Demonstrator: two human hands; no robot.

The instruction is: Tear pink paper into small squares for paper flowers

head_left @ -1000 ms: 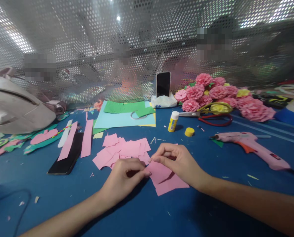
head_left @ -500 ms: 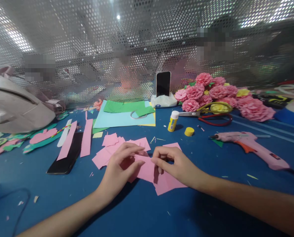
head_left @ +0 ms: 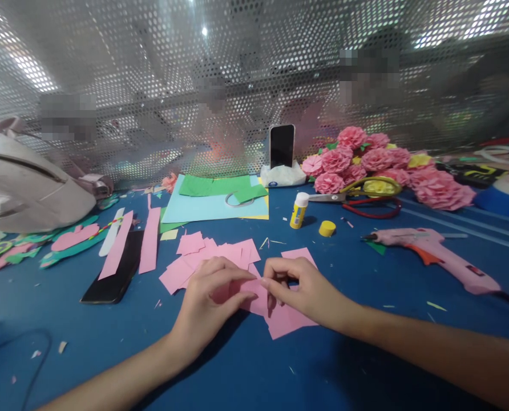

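A small pink paper piece [head_left: 258, 301] is held up between my two hands, over more pink paper on the table. My left hand [head_left: 214, 291] is curved round its left side, thumb and fingertips at the paper. With thumb and forefinger my right hand [head_left: 297, 285] pinches its upper right corner; the other fingers curl behind. Beneath my right hand lie pink paper squares [head_left: 286, 325], partly covered. Behind my left hand spreads a loose pile of pink paper squares [head_left: 190, 260].
An uncapped glue stick [head_left: 298, 211] stands beyond my hands beside its yellow cap [head_left: 327, 228]. Scissors [head_left: 344, 197] lie near pink paper flowers [head_left: 352, 160]. A pink glue gun [head_left: 443, 254] is at right. At left, pink strips [head_left: 150, 240] lie by a black phone [head_left: 109, 288].
My left fingertips have shifted slightly right and down towards my right hand. The pink paper piece between the hands has tilted a little; my right hand stays nearly in place.
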